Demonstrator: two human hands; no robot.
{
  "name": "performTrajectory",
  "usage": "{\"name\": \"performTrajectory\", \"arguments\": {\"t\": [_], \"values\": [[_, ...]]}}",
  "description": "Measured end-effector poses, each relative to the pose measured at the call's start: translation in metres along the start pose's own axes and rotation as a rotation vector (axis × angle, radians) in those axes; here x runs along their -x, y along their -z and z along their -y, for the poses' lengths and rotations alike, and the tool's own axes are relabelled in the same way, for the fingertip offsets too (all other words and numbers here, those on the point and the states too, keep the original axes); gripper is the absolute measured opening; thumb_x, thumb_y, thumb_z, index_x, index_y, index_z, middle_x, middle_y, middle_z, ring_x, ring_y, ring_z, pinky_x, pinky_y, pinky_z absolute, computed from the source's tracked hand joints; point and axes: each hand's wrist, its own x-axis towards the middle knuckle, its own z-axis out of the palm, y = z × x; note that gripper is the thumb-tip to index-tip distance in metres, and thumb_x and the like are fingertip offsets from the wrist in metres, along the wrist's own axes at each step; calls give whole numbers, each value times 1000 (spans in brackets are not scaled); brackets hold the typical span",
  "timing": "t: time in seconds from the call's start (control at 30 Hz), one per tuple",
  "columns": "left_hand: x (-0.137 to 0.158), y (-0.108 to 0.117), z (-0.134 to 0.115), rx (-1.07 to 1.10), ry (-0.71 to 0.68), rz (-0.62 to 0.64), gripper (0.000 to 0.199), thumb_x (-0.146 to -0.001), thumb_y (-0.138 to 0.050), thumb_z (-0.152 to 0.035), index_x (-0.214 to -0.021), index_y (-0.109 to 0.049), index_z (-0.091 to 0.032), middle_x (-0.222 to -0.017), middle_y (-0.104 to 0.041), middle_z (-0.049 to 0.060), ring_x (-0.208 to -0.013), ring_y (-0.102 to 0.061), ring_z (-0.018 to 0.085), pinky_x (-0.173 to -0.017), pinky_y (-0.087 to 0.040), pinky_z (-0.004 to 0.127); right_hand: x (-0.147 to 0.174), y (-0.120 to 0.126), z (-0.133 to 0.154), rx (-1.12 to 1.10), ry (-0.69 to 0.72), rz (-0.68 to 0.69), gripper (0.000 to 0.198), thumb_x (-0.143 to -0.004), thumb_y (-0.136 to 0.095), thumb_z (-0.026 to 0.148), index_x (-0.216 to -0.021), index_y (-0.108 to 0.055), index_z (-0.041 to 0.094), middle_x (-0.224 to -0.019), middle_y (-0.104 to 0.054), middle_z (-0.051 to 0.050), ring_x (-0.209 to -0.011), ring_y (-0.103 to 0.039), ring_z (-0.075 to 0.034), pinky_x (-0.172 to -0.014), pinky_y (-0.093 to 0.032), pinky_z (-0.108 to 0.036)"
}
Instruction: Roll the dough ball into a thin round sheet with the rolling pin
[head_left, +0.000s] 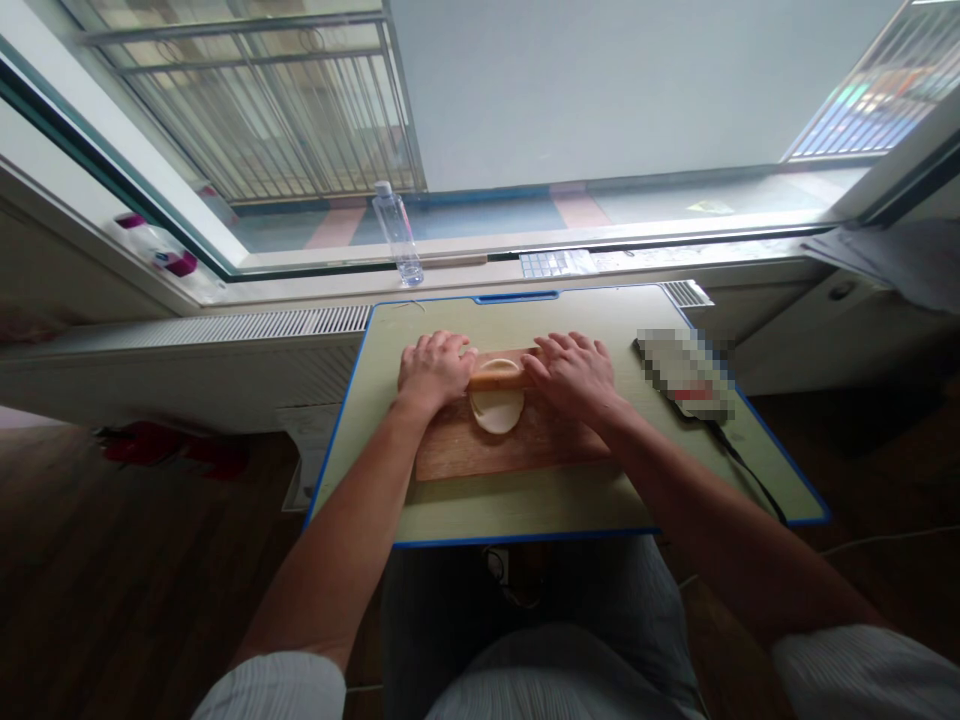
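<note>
A flat oval of pale dough (496, 414) lies on a wooden board (457, 455) in front of me. Across its upper half rests a light wooden rolling pin (496, 380). My left hand (436, 370) is closed over the pin's left end. The right end sits under my right hand (573, 374), its fingers draped over the wood. Both palms face down and hide the tips of the pin. Dough shows above and below the pin, between the hands.
The board lies on a small blue-edged table (517, 510). At its right is a pixelated flat object (679, 370) with a black cable (742, 462). Behind the table, a clear plastic bottle (399, 240) stands on the window sill, above a radiator (285, 322).
</note>
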Motion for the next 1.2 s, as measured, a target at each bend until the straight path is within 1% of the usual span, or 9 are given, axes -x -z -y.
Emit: {"name": "performTrajectory", "arguments": {"t": [0.17,0.33,0.53,0.7,0.77,0.97,1.2], "values": [[5,0,-1,6,-9,-17,43,-111,-50,-45,-142,-76,-31,-157,-69,7,-143,-61,32,-124,-46,52,6,1,0,-1,10,-19,53,-114,-43,58,-141,-75,25,-154,-72,-9,-141,-57,-36,-119,-38,-53],[10,-2,-1,13,-13,-36,43,-110,-51,-45,-142,-76,-31,-156,-70,6,-143,-61,32,-125,-44,51,11,5,2,5,16,-2,52,-115,-41,59,-132,-77,26,-149,-74,-10,-141,-56,-36,-117,-37,-53],[16,-1,-2,10,-20,-42,43,-111,-49,-44,-142,-76,-31,-157,-70,6,-143,-60,31,-124,-44,50,16,8,3,25,25,7,53,-116,-39,60,-133,-76,26,-152,-72,-11,-143,-55,-37,-119,-36,-55],[20,-2,-3,-3,-23,-56,41,-112,-49,-45,-140,-76,-32,-152,-72,6,-140,-61,31,-123,-44,48,20,8,3,24,32,5,52,-117,-40,60,-131,-78,27,-156,-70,-11,-146,-54,-37,-122,-35,-58],[22,-3,-3,-12,-28,-66,41,-112,-49,-45,-138,-77,-32,-151,-73,6,-139,-62,31,-122,-44,48,22,7,3,15,32,-6,53,-117,-40,60,-132,-78,27,-157,-70,-10,-147,-53,-37,-122,-34,-59],[30,-4,-3,-41,-55,-85,40,-113,-47,-45,-133,-79,-31,-148,-74,7,-134,-63,32,-117,-46,49,28,2,0,-14,34,-37,59,-116,-37,62,-144,-74,24,-160,-68,-10,-149,-51,-38,-124,-33,-59],[37,-3,-4,-37,-59,-94,40,-113,-46,-45,-133,-78,-32,-147,-75,7,-134,-63,32,-117,-45,49,34,3,0,-31,55,-54,59,-116,-37,62,-142,-75,25,-158,-69,-11,-148,-50,-37,-123,-34,-58]]}}
